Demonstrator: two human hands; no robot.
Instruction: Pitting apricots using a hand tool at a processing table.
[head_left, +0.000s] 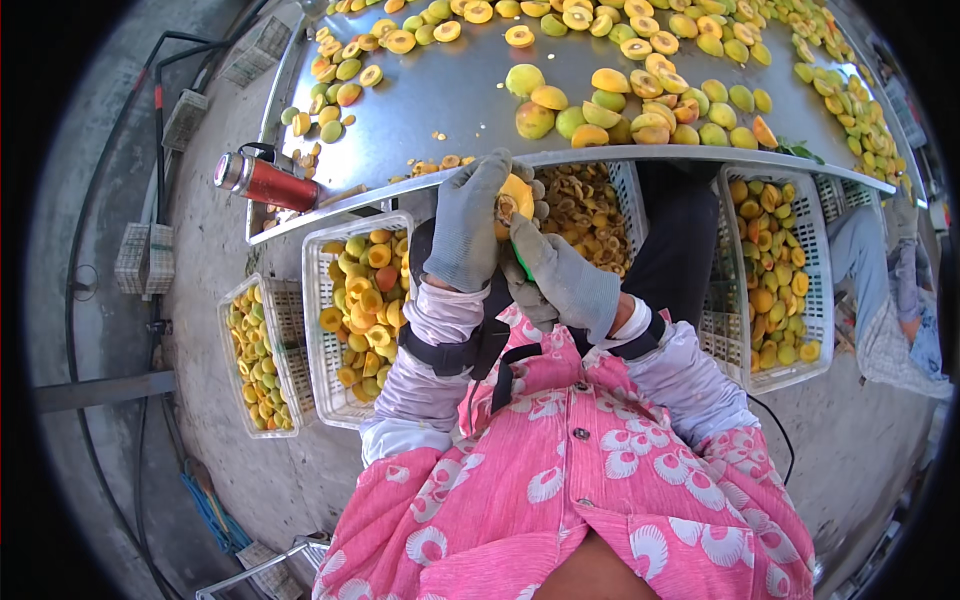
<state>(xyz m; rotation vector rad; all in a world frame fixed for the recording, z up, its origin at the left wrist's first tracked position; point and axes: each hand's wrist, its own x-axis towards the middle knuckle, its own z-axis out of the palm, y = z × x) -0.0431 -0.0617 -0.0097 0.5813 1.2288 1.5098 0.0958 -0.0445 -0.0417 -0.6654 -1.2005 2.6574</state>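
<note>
My left hand (466, 225), in a grey knit work glove, grips a yellow-orange peach half (516, 201) with its brown centre facing me. In my gloved right hand (564, 276) is a tool with a green handle (522, 260); its working end is hidden at the fruit. Both hands meet just in front of the metal table (420, 97). Beneath and behind them, a crate (630, 199) holds brown pits and scraps. To the left of my hands, a white plastic crate (311, 300) is filled with hollowed peach halves (367, 300).
Cut peaches (645, 112) lie on the tabletop. A red vacuum flask (274, 184) rests on its left edge. Filled crates stand at far left (289, 352) and right (821, 300). Another person's leg (862, 247) shows at far right. Cables (82, 247) run along the left floor.
</note>
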